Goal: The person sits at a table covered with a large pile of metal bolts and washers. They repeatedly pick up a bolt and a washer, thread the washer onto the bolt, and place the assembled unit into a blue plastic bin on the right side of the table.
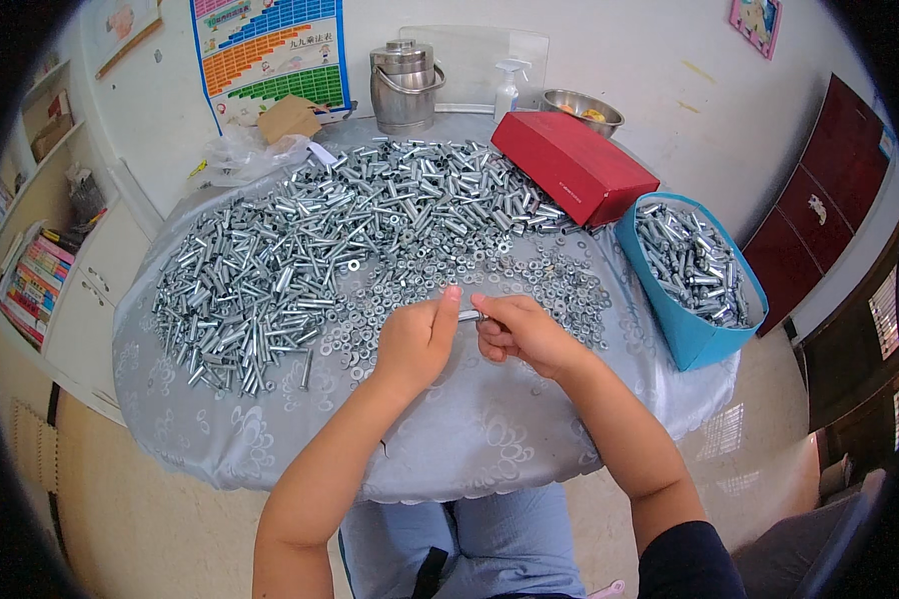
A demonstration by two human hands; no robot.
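Note:
Both hands meet over the near middle of the table, at the front edge of the loose hardware. My left hand [417, 339] is closed around one end of a short silver expansion bolt [467, 315], its thumb pointing up. My right hand [525, 334] pinches the other end between thumb and fingers, the rest curled. Most of the bolt is hidden by the fingers. Around and beyond the hands lie many small nuts and washers [400, 285]. A large heap of metal bolts and sleeves [260, 270] spreads to the left and behind.
A blue fabric bin [704, 339] full of bolts stands at the right edge, beside a red box [574, 165]. At the back are a steel pot [405, 90], spray bottle [507, 90], metal bowl [594, 122] and plastic bag [250, 155]. A patterned silver cloth [469, 439] covers the table.

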